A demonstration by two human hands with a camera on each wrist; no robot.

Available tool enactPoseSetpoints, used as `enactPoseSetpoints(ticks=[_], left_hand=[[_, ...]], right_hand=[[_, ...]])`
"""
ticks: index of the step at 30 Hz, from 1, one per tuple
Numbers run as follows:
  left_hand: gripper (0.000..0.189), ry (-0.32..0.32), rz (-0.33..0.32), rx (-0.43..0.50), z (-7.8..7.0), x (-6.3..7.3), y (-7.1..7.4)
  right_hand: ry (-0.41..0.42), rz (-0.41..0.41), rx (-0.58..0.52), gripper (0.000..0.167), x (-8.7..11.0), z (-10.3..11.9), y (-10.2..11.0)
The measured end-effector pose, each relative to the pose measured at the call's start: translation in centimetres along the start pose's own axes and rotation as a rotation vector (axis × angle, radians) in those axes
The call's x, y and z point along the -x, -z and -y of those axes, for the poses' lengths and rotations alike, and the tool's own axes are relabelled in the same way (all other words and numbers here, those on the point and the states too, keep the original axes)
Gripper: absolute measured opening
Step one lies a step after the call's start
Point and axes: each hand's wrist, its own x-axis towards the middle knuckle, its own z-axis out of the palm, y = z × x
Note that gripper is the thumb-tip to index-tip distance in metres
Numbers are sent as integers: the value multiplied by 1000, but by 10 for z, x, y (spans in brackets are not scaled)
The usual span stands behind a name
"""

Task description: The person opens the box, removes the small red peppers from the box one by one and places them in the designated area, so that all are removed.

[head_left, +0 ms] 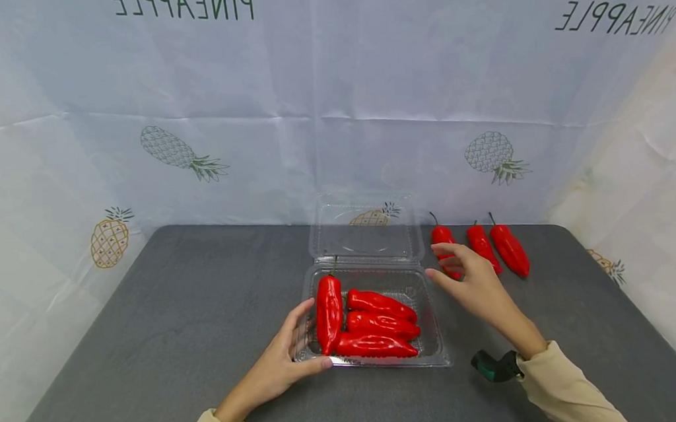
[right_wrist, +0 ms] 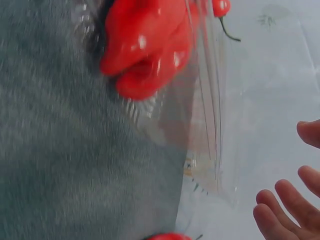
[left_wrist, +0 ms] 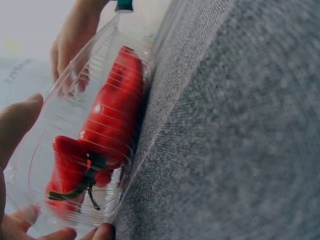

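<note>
A clear plastic clamshell box [head_left: 439, 355] lies with its lid [head_left: 364, 235] tipped back away from the person. Inside, one red pepper [head_left: 329, 314] stretches front to back along the left wall, and three more red peppers [head_left: 383, 325] lie crosswise beside it. My left hand [head_left: 281, 361] holds the box by its left end, thumb at the front corner and fingers along the side wall. Off the box's right edge, my right hand [head_left: 471, 283] hovers with nothing in it, fingers loosely bent and spread from the thumb. It partly hides a red pepper [head_left: 442, 234] behind it.
Two other red peppers [head_left: 510, 250] [head_left: 484, 250] lie at the back right of the dark grey table [head_left: 230, 279]. Behind the table hangs a white cloth [head_left: 286, 155] printed with pineapples, which the lid overlaps in the head view.
</note>
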Motion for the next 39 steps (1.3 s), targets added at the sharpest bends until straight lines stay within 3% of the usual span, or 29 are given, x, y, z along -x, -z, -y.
enactPoseSetpoints(ticks=[24,39], left_hand=[[95,-21,16,9,2,0,0],[94,-22,12,11,3,0,1]], right_hand=[[54,107,-127,51,8,31,-47],[6,141,-158,51,13,50,-76]])
